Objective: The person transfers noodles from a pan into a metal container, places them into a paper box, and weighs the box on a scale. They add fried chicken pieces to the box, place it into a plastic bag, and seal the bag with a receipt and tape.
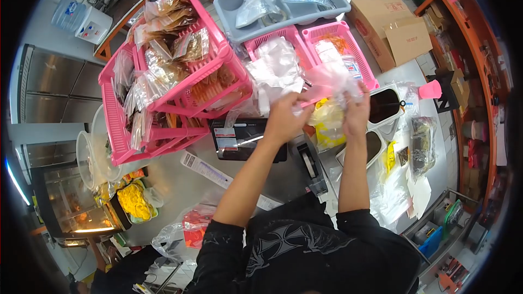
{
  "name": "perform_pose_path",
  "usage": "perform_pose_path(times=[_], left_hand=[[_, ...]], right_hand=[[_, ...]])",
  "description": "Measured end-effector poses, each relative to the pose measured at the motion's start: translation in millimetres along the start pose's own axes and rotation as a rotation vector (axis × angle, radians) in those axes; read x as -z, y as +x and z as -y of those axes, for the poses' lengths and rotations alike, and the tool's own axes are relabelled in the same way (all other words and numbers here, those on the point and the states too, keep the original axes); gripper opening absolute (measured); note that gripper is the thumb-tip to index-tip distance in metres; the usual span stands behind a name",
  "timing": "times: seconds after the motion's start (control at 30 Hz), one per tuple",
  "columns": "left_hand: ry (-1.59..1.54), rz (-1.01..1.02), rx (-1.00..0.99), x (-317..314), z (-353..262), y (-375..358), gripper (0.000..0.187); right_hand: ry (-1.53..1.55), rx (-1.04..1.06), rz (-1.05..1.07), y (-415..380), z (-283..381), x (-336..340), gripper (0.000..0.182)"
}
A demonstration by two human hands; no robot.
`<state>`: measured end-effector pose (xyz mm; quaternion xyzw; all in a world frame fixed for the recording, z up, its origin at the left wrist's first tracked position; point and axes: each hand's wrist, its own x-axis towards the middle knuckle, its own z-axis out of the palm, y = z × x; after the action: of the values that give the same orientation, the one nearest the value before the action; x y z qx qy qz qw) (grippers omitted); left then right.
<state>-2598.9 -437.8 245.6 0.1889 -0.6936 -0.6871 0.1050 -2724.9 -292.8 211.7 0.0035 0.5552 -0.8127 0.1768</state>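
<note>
A clear plastic bag [326, 80] is stretched between my two hands, above the front of the small pink baskets. My left hand [287, 115] has its fingers closed on the bag's left side. On the other side, my right hand [357, 110] grips the bag with bent fingers. Below the hands lies a yellow plastic bag [329, 122]. White plastic bags [277, 68] are heaped in one pink basket just beyond my left hand. Another pink basket [366, 69] holds orange packets and a white roll-like item. A metal container [385, 104] stands right of my right hand.
Stacked pink baskets [180, 95] full of packets stand left. Behind are a blue-grey tub [231, 27] and a cardboard box [384, 24]. A dark tablet [242, 140] and tape dispenser [308, 163] lie nearer me. Another person's arm [97, 253] shows at lower left.
</note>
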Motion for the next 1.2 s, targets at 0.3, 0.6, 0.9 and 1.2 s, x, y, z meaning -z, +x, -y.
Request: perform_pose_path(times=[0.3, 0.6, 0.9, 1.2], left_hand=[[1.274, -0.156, 0.003, 40, 46, 80, 0.016], [1.285, -0.341, -0.376, 68, 48, 109, 0.013], [1.240, -0.599, -0.398, 59, -46, 109, 0.011], [1.491, -0.223, -0.317, 74, -63, 111, 0.010]], right_hand=[[-0.007, 0.131, 0.049, -22, 13, 29, 0.043], [-0.049, 0.041, 0.037, -43, 10, 36, 0.033], [-0.230, 0.122, 0.113, -39, -4, 31, 0.021], [-0.162, 0.019, 0.143, -46, 0, 12, 0.024]])
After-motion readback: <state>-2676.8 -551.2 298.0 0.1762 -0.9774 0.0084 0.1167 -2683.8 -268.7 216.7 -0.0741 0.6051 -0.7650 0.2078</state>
